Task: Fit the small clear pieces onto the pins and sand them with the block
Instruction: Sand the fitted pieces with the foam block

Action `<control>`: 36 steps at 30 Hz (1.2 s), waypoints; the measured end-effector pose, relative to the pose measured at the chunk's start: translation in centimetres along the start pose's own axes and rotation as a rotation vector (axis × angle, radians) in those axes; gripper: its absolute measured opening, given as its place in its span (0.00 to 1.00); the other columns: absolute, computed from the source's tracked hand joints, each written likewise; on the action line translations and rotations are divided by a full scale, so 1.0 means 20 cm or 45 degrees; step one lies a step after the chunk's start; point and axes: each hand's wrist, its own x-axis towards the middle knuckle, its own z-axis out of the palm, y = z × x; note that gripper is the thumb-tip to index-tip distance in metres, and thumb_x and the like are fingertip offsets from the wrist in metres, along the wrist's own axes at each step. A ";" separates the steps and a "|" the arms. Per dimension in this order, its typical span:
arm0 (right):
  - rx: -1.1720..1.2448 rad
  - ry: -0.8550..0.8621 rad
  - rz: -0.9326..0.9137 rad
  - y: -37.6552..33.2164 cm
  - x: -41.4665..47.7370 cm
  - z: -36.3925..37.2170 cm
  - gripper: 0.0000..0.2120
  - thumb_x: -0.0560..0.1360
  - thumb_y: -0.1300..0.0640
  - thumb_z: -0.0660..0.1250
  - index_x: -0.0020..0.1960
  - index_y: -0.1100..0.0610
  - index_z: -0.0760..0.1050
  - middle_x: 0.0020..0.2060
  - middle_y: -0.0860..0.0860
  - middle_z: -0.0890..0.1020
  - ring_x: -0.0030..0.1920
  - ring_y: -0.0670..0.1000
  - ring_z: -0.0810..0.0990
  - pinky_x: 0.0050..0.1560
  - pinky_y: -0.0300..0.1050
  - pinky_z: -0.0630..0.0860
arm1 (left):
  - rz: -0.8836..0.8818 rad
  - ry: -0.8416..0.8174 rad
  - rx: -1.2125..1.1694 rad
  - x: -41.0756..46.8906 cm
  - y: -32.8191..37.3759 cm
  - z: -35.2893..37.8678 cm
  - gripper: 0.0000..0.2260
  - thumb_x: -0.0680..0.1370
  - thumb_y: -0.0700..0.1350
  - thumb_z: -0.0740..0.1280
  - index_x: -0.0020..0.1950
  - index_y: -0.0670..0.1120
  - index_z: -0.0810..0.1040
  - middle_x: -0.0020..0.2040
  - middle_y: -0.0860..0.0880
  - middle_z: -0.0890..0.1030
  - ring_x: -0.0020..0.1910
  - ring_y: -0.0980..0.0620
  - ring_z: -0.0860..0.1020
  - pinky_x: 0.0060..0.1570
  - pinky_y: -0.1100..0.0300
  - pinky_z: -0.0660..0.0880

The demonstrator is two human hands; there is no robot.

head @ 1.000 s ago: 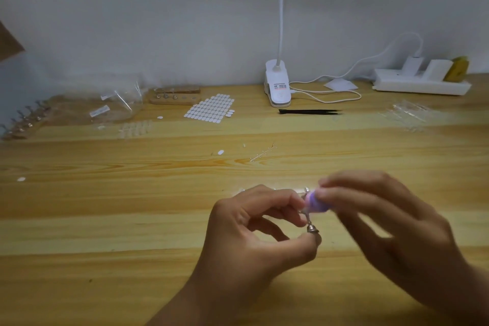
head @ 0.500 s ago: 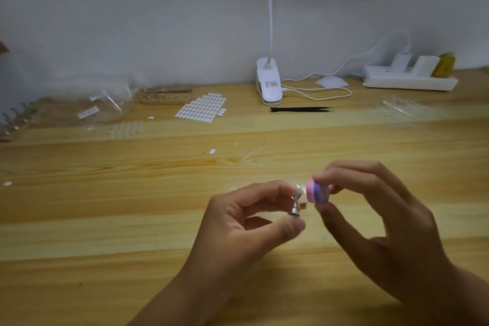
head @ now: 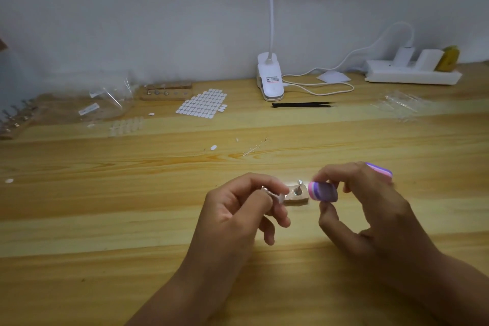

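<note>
My left hand [head: 238, 214] pinches a small metal pin [head: 272, 194] with a clear piece on its tip, pointing toward the right. My right hand [head: 370, 212] grips a purple and pink sanding block [head: 323, 191] between thumb and fingers; the block's far end shows behind my knuckles. Between the two hands a small wooden pin holder [head: 295, 197] lies on the table, with one or two metal pins [head: 299, 189] standing in it. The block and the held pin are a little apart.
At the back stand a white clip lamp [head: 270, 79] with its cable, a power strip [head: 412, 73], black tweezers [head: 304, 105], a sheet of white stickers [head: 203, 104], another wooden pin holder [head: 166, 92], clear bags [head: 105, 103] and clear pieces [head: 399, 106]. Loose bits lie mid-table.
My hands have drawn apart: the block has come off the pin. The left hand has turned the pin toward the right, and the wooden holder between them now shows.
</note>
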 end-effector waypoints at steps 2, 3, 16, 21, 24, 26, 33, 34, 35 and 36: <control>0.001 -0.008 -0.006 0.00 0.00 0.00 0.10 0.73 0.59 0.64 0.52 0.59 0.78 0.44 0.48 0.79 0.46 0.43 0.74 0.54 0.33 0.68 | -0.006 -0.010 -0.054 0.00 0.00 0.00 0.10 0.73 0.40 0.62 0.40 0.45 0.84 0.33 0.44 0.79 0.34 0.49 0.79 0.28 0.61 0.72; 0.002 -0.009 -0.016 0.00 0.00 0.00 0.10 0.73 0.59 0.64 0.52 0.59 0.78 0.44 0.48 0.79 0.46 0.44 0.74 0.54 0.34 0.68 | -0.011 -0.018 -0.071 0.00 0.00 0.00 0.10 0.73 0.41 0.62 0.40 0.46 0.84 0.33 0.44 0.79 0.34 0.49 0.79 0.28 0.60 0.72; 0.086 0.034 -0.093 -0.03 0.00 -0.01 0.09 0.74 0.62 0.66 0.53 0.61 0.78 0.47 0.51 0.82 0.51 0.41 0.76 0.56 0.31 0.69 | 0.033 -0.142 0.246 -0.01 -0.02 -0.01 0.16 0.73 0.55 0.59 0.30 0.48 0.75 0.31 0.35 0.68 0.30 0.43 0.63 0.29 0.58 0.63; 0.137 0.088 -0.263 -0.07 -0.01 -0.02 0.12 0.76 0.64 0.71 0.59 0.58 0.79 0.53 0.54 0.82 0.59 0.47 0.80 0.61 0.37 0.73 | 0.122 -0.231 0.314 -0.02 -0.03 0.00 0.13 0.77 0.54 0.59 0.38 0.50 0.77 0.32 0.50 0.71 0.32 0.52 0.68 0.33 0.57 0.66; 0.034 0.068 -0.294 -0.05 0.00 -0.02 0.12 0.75 0.67 0.72 0.58 0.60 0.81 0.51 0.55 0.83 0.54 0.51 0.82 0.55 0.42 0.76 | 0.203 -0.216 0.405 -0.02 -0.02 0.01 0.12 0.78 0.54 0.58 0.39 0.53 0.76 0.33 0.58 0.73 0.33 0.59 0.69 0.36 0.64 0.66; -0.031 0.071 -0.236 -0.01 0.01 -0.03 0.11 0.75 0.66 0.71 0.58 0.61 0.80 0.51 0.54 0.83 0.52 0.50 0.82 0.53 0.45 0.78 | 0.231 -0.172 0.473 -0.02 -0.02 0.02 0.11 0.78 0.54 0.59 0.40 0.53 0.77 0.34 0.59 0.74 0.33 0.59 0.70 0.35 0.67 0.66; 0.082 0.060 -0.294 -0.06 -0.01 -0.02 0.14 0.75 0.68 0.71 0.60 0.63 0.79 0.53 0.56 0.82 0.56 0.49 0.81 0.58 0.40 0.75 | 0.321 -0.099 0.622 -0.03 -0.02 0.03 0.10 0.79 0.53 0.61 0.47 0.55 0.81 0.41 0.55 0.78 0.42 0.52 0.77 0.38 0.66 0.70; 0.040 0.046 -0.306 -0.05 -0.01 -0.03 0.15 0.74 0.70 0.71 0.60 0.63 0.79 0.53 0.57 0.83 0.56 0.50 0.81 0.57 0.41 0.76 | 0.320 -0.095 0.618 -0.03 -0.02 0.03 0.10 0.79 0.53 0.61 0.46 0.55 0.81 0.41 0.55 0.78 0.42 0.53 0.77 0.38 0.67 0.69; -0.008 0.036 -0.298 -0.03 0.00 -0.03 0.16 0.73 0.70 0.71 0.60 0.63 0.79 0.53 0.57 0.83 0.55 0.51 0.82 0.56 0.43 0.77 | 0.308 -0.085 0.617 -0.03 -0.02 0.03 0.10 0.79 0.53 0.61 0.45 0.55 0.81 0.41 0.55 0.77 0.40 0.55 0.76 0.37 0.68 0.68; -0.049 0.032 -0.282 -0.01 0.00 -0.04 0.17 0.73 0.70 0.71 0.60 0.62 0.78 0.53 0.57 0.83 0.55 0.51 0.82 0.55 0.45 0.78 | 0.296 -0.075 0.620 -0.03 -0.02 0.03 0.09 0.79 0.52 0.61 0.44 0.55 0.80 0.40 0.55 0.77 0.39 0.56 0.75 0.37 0.69 0.67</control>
